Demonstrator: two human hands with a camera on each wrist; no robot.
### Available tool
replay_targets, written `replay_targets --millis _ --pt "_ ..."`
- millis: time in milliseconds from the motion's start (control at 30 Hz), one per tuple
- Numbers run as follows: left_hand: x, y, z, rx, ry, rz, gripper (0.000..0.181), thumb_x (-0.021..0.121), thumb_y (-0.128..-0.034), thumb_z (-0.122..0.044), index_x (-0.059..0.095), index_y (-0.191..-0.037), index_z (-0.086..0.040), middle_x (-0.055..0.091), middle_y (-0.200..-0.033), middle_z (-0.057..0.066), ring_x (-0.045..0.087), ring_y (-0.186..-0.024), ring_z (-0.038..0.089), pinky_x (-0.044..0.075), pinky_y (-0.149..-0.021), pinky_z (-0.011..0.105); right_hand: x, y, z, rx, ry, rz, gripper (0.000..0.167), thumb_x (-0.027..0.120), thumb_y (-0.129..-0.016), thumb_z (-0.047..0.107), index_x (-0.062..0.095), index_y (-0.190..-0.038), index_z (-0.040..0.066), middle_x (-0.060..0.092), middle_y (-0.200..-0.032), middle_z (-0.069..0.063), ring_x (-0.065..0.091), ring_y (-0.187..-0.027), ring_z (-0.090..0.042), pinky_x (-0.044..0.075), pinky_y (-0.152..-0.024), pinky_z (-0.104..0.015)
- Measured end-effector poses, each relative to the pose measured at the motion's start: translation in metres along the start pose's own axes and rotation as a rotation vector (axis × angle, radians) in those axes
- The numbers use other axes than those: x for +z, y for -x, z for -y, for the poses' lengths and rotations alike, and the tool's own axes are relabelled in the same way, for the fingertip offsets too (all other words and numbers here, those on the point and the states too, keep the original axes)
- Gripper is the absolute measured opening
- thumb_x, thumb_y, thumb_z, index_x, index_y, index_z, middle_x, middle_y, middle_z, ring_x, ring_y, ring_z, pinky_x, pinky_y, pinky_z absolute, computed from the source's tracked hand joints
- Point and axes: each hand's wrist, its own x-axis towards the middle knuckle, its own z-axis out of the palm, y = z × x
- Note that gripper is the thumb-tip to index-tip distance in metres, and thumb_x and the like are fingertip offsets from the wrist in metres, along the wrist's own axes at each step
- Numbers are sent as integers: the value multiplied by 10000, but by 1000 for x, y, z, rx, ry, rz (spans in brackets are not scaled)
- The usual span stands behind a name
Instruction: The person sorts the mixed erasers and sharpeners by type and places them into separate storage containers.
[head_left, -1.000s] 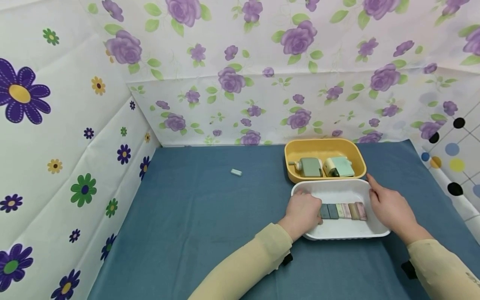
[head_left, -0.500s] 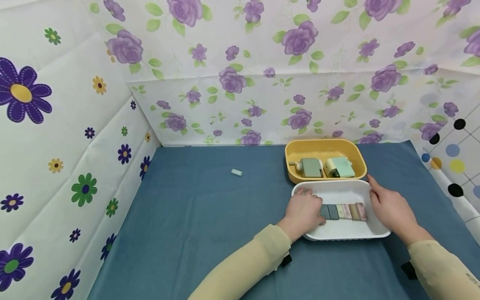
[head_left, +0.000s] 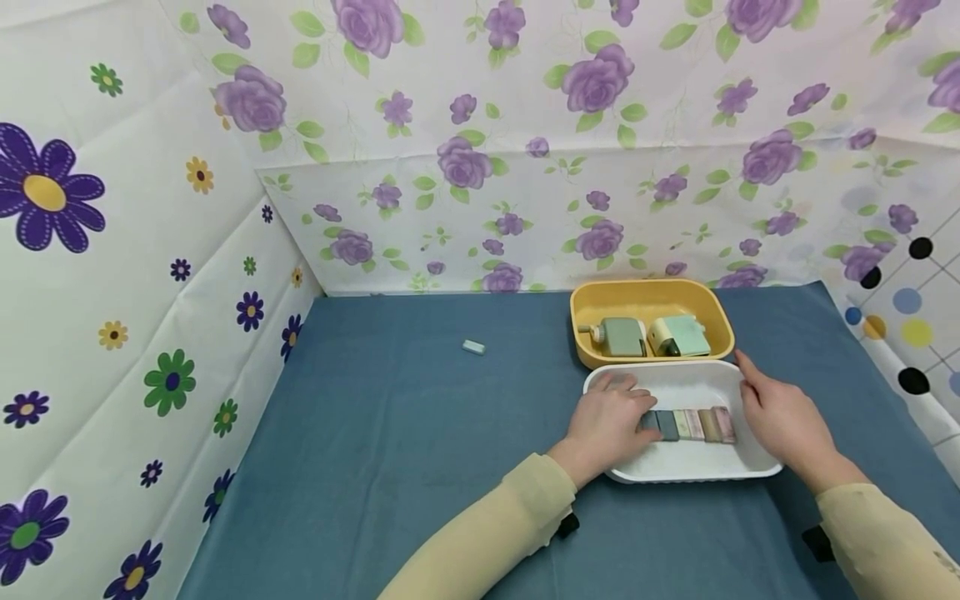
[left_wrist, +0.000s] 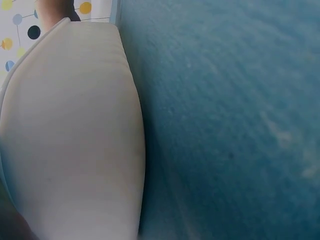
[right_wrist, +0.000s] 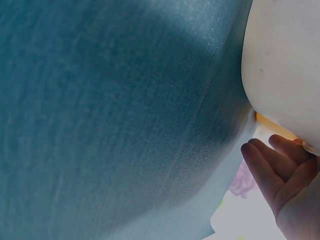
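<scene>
A white plastic basin (head_left: pixel 690 462) sits at the right of the table in the head view. In it lies a row of small flat rectangular blocks (head_left: pixel 697 424), grey-blue, pale green, tan and pinkish. Reaching over the basin's left end, my left hand (head_left: pixel 609 421) has its fingers spread, thumb and index beside the row's left end; what lies under the palm is hidden. My right hand (head_left: pixel 783 421) pinches the basin's right rim, thumb inside and index finger outside. In the right wrist view its other fingers (right_wrist: pixel 265 167) extend loosely beside the basin wall.
A yellow basin (head_left: pixel 645 287) stands just behind the white one. It holds a green boxy device (head_left: pixel 622 336) with a crank-like knob and a mint-and-cream one (head_left: pixel 681 335). A small pale block (head_left: pixel 474 347) lies on the blue cloth (head_left: pixel 420 433). Flower-patterned sheets line the back and sides.
My left hand's fingers have loosened and spread, and its thumb has shifted slightly right along the row of blocks. The right hand and both basins have stayed in place.
</scene>
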Motion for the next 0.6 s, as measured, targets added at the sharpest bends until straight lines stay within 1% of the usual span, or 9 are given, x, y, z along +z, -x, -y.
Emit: replay_targets --millis 133,167,233,367,433,600 --pt "1 0 2 13 6 -23 450 697 -991 -627 767 -1323 -331 732 -1298 -183 560 -1402 99 336 -1238 339 0 0 0 -4 -1 -11 607 361 -1175 299 165 -1721 118 432 -1531 -405 669 -972 -512 445 -559 -426" --pt "1 0 2 12 9 -27 450 697 -992 -625 767 -1324 -330 732 -1300 -183 561 -1402 98 332 -1239 336 0 0 0 -5 0 -13 608 365 -1175 298 168 -1720 115 434 -1530 -404 660 -1026 -539 466 -582 -439" --pt "1 1 2 9 17 -33 449 698 -994 -620 766 -1329 -329 729 -1306 -181 562 -1401 97 327 -1241 330 0 0 1 -4 1 -12 609 366 -1175 299 168 -1720 115 434 -1532 -402 641 -1078 -570 490 -610 -466" --pt "2 2 2 -1 46 -43 431 702 -1003 -594 767 -1332 -324 723 -1327 -171 563 -1403 93 317 -1247 324 0 0 2 1 -1 -5 611 361 -1176 307 163 -1720 115 426 -1543 -397 615 -1134 -596 519 -663 -539" --pt "3 2 2 -1 59 -49 413 700 -1011 -579 772 -1327 -323 723 -1330 -168 564 -1402 90 317 -1248 323 0 0 2 2 -2 -1 612 359 -1176 310 160 -1721 116 423 -1545 -396 596 -1164 -613 533 -710 -607" --pt "3 4 1 1 81 -73 377 695 -1025 -551 784 -1308 -317 727 -1324 -162 570 -1396 89 320 -1250 327 1 1 1 5 -7 4 613 358 -1176 310 151 -1721 122 424 -1545 -396 584 -1183 -622 526 -771 -676"
